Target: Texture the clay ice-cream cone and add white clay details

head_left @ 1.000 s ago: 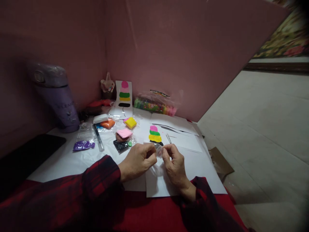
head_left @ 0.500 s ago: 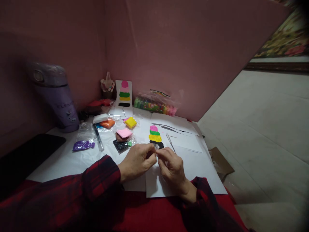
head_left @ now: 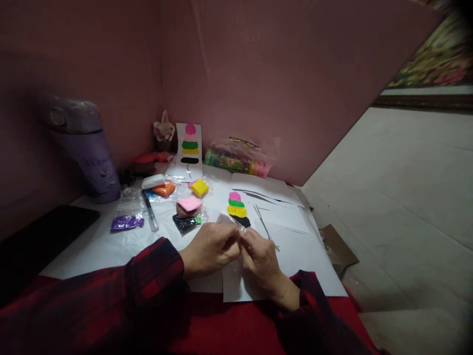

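My left hand (head_left: 214, 249) and my right hand (head_left: 260, 254) meet over the paper's near part, fingers closed on a small clear plastic wrapper (head_left: 232, 221). Its upper part shows above the fingertips; whatever is inside is hidden. Just beyond lies a white sheet (head_left: 236, 291) with stacked patches of coloured clay (head_left: 236, 211), pink, green, yellow and black from far to near. To the right of that stack is a metal modelling tool (head_left: 263, 222), lying flat. Left of my hands are a black clay packet (head_left: 185, 223) and a pink clay piece (head_left: 189, 204).
A purple clay packet (head_left: 127, 223), a pen (head_left: 150, 212), orange clay (head_left: 163, 189) and yellow clay (head_left: 199, 187) lie on the left. Behind stand a purple bottle (head_left: 88, 153) and a painted card (head_left: 189, 153). A pack of coloured sticks (head_left: 238, 161) rests by the wall.
My fingers have drawn closer together, and more of the clear wrapper shows above them. My right hand has shifted slightly, uncovering the modelling tool's near end.
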Demonstrator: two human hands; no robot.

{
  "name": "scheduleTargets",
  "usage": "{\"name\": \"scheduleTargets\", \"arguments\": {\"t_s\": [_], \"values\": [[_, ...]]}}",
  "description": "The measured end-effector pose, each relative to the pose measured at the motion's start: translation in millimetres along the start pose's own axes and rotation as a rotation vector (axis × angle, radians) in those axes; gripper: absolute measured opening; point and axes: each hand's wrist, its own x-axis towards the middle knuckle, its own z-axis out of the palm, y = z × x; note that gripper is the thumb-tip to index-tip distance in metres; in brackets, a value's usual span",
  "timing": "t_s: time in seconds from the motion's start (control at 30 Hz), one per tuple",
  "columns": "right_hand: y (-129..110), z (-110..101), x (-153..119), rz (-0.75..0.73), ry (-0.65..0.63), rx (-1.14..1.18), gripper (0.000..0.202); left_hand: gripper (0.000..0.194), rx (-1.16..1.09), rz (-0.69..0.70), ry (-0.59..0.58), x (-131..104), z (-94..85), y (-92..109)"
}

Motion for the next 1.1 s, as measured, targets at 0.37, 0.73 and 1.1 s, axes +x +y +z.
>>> {"name": "scheduleTargets", "arguments": {"t_s": [0.37,0.73,1.1], "values": [[5.9,2.1,5.0,0.471,0.079,0.729,0.034,0.012,-0.081,-0.179,0.473,10.3,-5.5,-4.6],[4.1,1.7,7.2,0.584,0.092,0.842,0.028,0.046,-0.798,-0.531,0.035,12.5,-3.8,-9.5],[2.7,-2.8,10.9,0.500,-0.055,0.870,0.023,0.039,-0.785,-0.510,0.037,13.5,-6.0,-10.2]]}}
